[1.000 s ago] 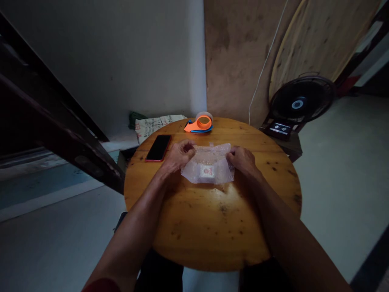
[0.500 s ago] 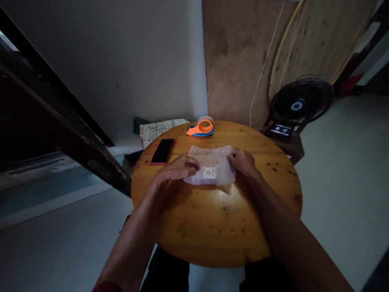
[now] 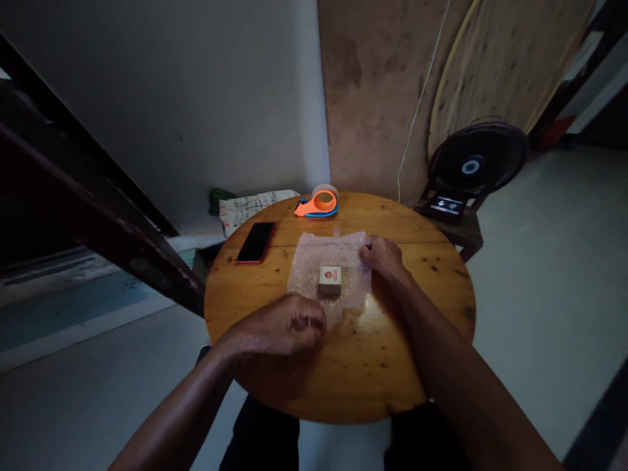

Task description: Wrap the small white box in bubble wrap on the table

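Observation:
A sheet of bubble wrap [image 3: 307, 261] lies spread on the round wooden table. On top of it sits a small white box [image 3: 330, 279] with a red mark, fully uncovered. My right hand [image 3: 385, 256] pinches the sheet's far right edge between thumb and fingers. Closer to me, my left hand [image 3: 299, 324] is closed at the near left corner of the bubble wrap, its fingers curled round that edge.
An orange and blue tape dispenser [image 3: 321, 201] stands at the table's far edge. To the left lies a phone [image 3: 256, 242] with a dark screen. A black fan [image 3: 471, 163] stands beyond the table [image 3: 343, 392] on the right.
My left hand has come towards me and drawn the bubble wrap's near part off the box, which was covered before. My right hand stays on the right edge.

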Demonstrator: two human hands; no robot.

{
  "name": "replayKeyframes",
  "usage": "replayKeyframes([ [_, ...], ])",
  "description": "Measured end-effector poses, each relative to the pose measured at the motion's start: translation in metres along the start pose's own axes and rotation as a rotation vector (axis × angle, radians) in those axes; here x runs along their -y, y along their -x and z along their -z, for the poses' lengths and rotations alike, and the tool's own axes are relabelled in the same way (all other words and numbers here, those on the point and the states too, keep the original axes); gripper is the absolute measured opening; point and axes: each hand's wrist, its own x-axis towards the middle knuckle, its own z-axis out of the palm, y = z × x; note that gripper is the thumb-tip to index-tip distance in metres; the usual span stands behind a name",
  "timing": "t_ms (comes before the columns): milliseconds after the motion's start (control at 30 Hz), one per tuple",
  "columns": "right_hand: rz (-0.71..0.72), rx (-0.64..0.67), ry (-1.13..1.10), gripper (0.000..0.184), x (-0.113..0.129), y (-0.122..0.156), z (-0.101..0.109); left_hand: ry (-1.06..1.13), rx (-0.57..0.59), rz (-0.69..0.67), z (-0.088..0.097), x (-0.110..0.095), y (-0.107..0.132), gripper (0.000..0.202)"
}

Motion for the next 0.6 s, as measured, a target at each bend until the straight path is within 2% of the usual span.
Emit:
replayKeyframes([
  [133,0.012,-0.01,0.006,0.028,0.001,0.001,0.0,0.049,-0.217,0.014,-0.001,0.004,-0.022,0.018],
  [200,0.02,-0.014,0.013,0.027,0.001,0.001,0.0,-0.009,-0.26,0.027,-0.007,0.002,-0.029,0.02],
  [400,0.015,-0.008,0.021,0.028,0.002,0.001,0.001,-0.254,-0.159,0.004,-0.026,-0.011,-0.031,0.024],
  [500,0.006,0.01,0.033,0.028,0.002,0.001,0.001,-0.454,-0.088,-0.01,-0.033,-0.01,-0.034,0.022],
  [600,0.005,-0.005,0.05,0.029,0.002,0.001,0.0,-0.641,-0.079,-0.084,-0.04,-0.005,-0.041,0.023],
])
